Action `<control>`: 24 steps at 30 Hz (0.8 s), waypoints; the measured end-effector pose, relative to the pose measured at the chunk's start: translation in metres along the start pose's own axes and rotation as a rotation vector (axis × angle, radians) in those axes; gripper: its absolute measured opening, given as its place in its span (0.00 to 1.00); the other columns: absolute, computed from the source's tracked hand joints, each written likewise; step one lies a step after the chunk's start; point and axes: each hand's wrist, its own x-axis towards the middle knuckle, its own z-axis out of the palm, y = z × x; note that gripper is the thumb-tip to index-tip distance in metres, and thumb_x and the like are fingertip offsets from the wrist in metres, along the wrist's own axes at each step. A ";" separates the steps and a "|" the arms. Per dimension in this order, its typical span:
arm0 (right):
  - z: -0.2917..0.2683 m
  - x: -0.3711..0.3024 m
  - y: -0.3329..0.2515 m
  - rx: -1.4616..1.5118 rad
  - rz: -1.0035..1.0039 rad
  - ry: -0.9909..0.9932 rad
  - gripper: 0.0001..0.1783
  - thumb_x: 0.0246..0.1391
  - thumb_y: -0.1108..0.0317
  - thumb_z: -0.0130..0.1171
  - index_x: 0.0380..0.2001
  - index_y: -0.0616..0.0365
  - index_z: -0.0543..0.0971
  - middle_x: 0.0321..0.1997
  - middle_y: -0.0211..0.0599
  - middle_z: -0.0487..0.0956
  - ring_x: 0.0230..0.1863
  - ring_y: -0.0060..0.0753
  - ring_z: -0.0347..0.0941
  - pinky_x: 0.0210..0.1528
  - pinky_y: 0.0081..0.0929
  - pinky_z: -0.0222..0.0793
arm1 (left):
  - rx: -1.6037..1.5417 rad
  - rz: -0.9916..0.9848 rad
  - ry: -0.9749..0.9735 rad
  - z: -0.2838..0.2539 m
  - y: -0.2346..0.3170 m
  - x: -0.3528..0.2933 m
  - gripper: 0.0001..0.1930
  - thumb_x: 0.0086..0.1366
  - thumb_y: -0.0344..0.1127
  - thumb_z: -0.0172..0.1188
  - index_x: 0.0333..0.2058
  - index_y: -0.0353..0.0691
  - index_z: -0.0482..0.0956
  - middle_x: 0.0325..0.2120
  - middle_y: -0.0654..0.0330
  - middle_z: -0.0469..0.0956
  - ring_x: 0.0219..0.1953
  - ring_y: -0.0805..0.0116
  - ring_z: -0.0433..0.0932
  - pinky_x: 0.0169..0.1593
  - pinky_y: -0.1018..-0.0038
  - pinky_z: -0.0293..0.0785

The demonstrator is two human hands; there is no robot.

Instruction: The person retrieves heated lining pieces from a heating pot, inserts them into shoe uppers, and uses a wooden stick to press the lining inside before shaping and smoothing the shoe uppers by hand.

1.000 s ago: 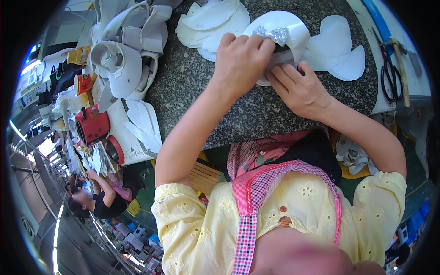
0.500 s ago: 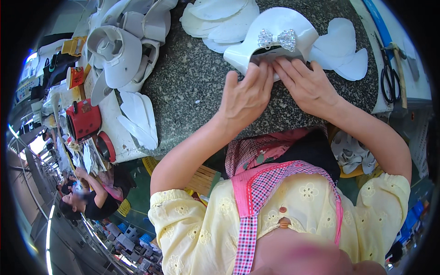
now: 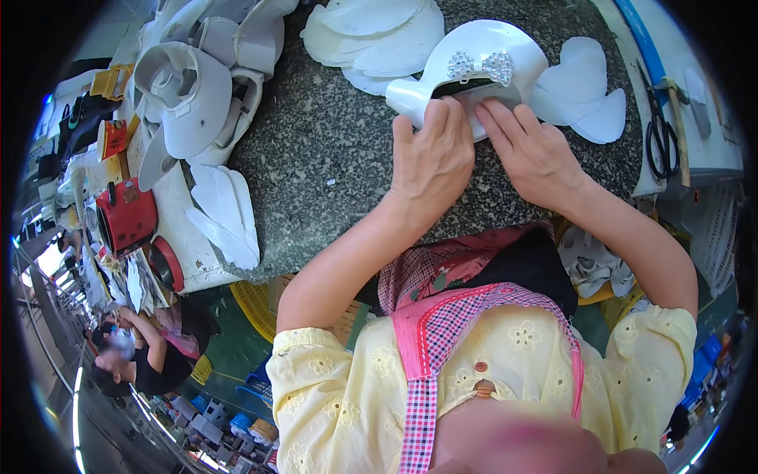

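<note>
A glossy white shoe upper (image 3: 505, 41) lies on the speckled stone slab in front of me. A sparkling rhinestone bow (image 3: 480, 67) sits at the edge of its opening. Just below the bow, my left hand (image 3: 434, 154) has its fingertips tucked in at the opening, its thumb raised on the left. My right hand (image 3: 537, 158) presses its fingers on the pale lining right beside them. Both hands grip the upper's near side; their fingertips are partly hidden. Thin white flat pieces (image 3: 375, 35) fan out on the left, and more white pieces (image 3: 584, 91) touch its right side.
White shoe uppers (image 3: 193, 118) are piled at the slab's left, above white flat pieces (image 3: 225, 213). Black scissors (image 3: 662, 146) and a wooden-handled tool (image 3: 677, 130) lie right. A red box (image 3: 126, 217) stands far left. A co-worker (image 3: 162, 355) sits beyond. White scraps (image 3: 592, 265) fill a basket below.
My left fingers have bent and pressed further into the opening; the right fingers have shifted slightly along the lining. The whole view has swung a little, so the slab's things appear further left.
</note>
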 end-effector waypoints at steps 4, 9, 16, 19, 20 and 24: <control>0.000 0.001 0.001 0.001 0.009 0.015 0.27 0.37 0.71 0.50 0.46 0.66 0.69 0.44 0.38 0.67 0.41 0.30 0.63 0.22 0.17 0.68 | -0.124 0.109 -0.011 -0.002 -0.016 -0.011 0.17 0.45 0.34 0.52 0.37 0.40 0.73 0.32 0.68 0.68 0.32 0.76 0.65 0.28 0.73 0.54; -0.006 0.011 0.004 0.080 0.082 -0.035 0.23 0.37 0.73 0.51 0.43 0.65 0.70 0.43 0.37 0.67 0.40 0.34 0.64 0.23 0.19 0.70 | -0.070 0.100 0.039 -0.005 -0.011 -0.009 0.17 0.45 0.34 0.52 0.37 0.41 0.73 0.33 0.69 0.70 0.33 0.76 0.66 0.29 0.74 0.55; -0.031 0.009 0.019 0.386 -0.126 0.198 0.22 0.38 0.76 0.52 0.42 0.63 0.68 0.42 0.40 0.68 0.36 0.34 0.67 0.34 0.26 0.68 | -0.293 0.114 -0.024 -0.026 -0.032 -0.010 0.14 0.45 0.32 0.56 0.35 0.45 0.75 0.29 0.69 0.73 0.31 0.74 0.68 0.31 0.73 0.56; -0.024 -0.020 0.008 1.349 0.672 0.542 0.20 0.49 0.65 0.53 0.45 0.62 0.68 0.46 0.36 0.69 0.45 0.26 0.66 0.42 0.22 0.61 | -0.947 -0.050 -0.002 -0.060 -0.029 -0.014 0.07 0.45 0.31 0.63 0.27 0.44 0.80 0.19 0.65 0.74 0.25 0.70 0.70 0.33 0.72 0.58; -0.009 -0.018 0.005 1.832 0.585 0.432 0.26 0.51 0.54 0.53 0.46 0.64 0.67 0.45 0.37 0.69 0.44 0.27 0.67 0.44 0.24 0.63 | -1.146 -0.087 0.010 -0.062 -0.024 -0.014 0.08 0.44 0.32 0.64 0.27 0.43 0.80 0.20 0.64 0.75 0.24 0.69 0.71 0.34 0.74 0.60; -0.024 0.017 0.018 2.252 0.373 0.197 0.29 0.52 0.49 0.50 0.45 0.66 0.68 0.42 0.38 0.72 0.42 0.28 0.69 0.48 0.25 0.63 | -1.380 -0.222 -0.186 -0.066 -0.014 -0.026 0.10 0.44 0.32 0.62 0.29 0.40 0.79 0.22 0.62 0.76 0.29 0.65 0.73 0.40 0.69 0.63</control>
